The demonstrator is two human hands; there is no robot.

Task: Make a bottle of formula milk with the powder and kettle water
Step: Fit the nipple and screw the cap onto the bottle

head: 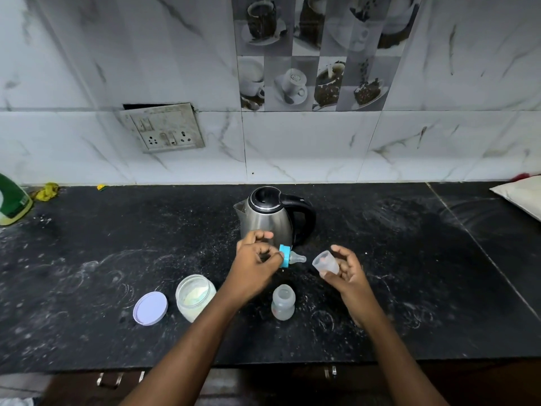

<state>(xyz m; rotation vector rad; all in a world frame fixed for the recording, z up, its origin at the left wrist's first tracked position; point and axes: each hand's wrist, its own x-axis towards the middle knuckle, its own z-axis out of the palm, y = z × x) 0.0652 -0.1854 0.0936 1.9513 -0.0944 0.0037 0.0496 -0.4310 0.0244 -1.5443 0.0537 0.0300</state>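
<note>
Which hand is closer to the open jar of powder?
Left. The left hand, holding the blue teat ring, is just up and right of the jar. The right hand, holding the clear cap, is farther right, beyond the bottle.

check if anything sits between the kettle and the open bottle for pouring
Yes: the left hand, holding the blue teat ring, hangs between the kettle and the open bottle. Nothing on the counter lies between them.

No text, brand, number or sign can be read anywhere in this view. The baby bottle (283, 303) shows faint reddish marks on its side, too blurred to make out. The green pack (13, 200) at the desk's left edge carries dark and white print that is also too small to read.
</note>
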